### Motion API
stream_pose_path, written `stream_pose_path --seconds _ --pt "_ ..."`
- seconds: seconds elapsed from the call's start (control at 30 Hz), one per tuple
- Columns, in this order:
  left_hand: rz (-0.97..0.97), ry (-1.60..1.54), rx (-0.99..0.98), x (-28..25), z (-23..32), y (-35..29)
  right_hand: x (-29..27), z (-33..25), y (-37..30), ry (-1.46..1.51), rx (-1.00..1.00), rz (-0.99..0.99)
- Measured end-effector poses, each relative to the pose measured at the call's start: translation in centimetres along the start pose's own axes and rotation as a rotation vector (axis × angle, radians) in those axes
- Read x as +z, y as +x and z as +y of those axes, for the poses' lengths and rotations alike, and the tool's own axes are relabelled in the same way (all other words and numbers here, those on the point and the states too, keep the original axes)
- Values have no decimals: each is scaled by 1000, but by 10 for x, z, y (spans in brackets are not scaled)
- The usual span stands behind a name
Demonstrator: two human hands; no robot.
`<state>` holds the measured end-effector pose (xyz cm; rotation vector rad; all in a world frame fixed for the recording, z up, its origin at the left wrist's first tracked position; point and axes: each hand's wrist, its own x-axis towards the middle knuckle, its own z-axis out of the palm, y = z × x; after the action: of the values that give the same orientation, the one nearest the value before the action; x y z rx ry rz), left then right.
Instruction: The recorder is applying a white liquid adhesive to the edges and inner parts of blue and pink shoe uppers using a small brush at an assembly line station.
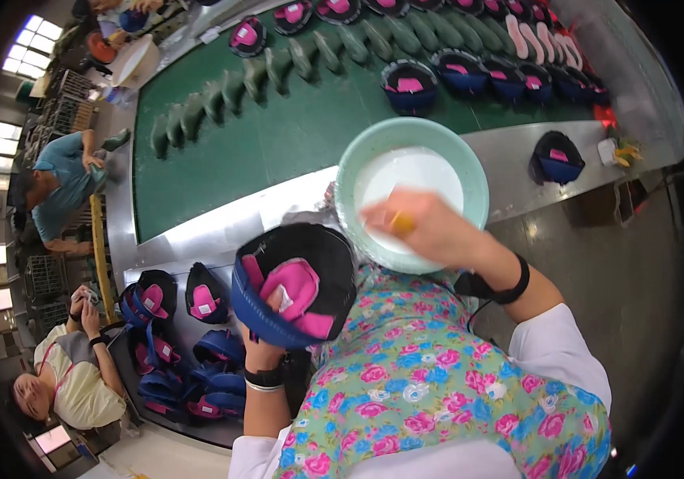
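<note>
My left hand [260,351] is closed around a blue shoe upper [258,307] and holds it up by its underside. Black lining and bright pink padding show through its wide opening, which faces up. Over a pale green basin [479,180], my right hand [426,227] has its fingers curled together, smeared by motion. A small yellow thing [402,222] shows at these fingers; its full shape is hidden. White liquid [414,172] lies in the basin, below and beyond the right hand.
A green belt [278,160] carries rows of dark green sole-shaped pieces [302,60] and blue uppers [410,86]. More uppers [218,347] lie on a tray at left. One upper [557,158] sits on the metal ledge at right. Two co-workers [62,184] are at left.
</note>
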<state>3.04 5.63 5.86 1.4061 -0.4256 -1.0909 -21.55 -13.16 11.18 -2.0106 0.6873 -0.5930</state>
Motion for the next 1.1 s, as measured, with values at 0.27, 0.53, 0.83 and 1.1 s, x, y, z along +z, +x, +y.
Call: stream_pose_path --seconds 0.27,0.53,0.83,1.1 --pt "-697 493 -234 -6 -6 -33 -10 118 -50 -100 612 406" --pt "-573 511 -144 -47 -34 -2 -7 112 -54 -106 501 487" --pt "-587 556 -39 32 -41 45 -24 32 -13 348 32 240" --pt "-438 218 -94 52 -28 46 -22 63 -12 203 309 376"
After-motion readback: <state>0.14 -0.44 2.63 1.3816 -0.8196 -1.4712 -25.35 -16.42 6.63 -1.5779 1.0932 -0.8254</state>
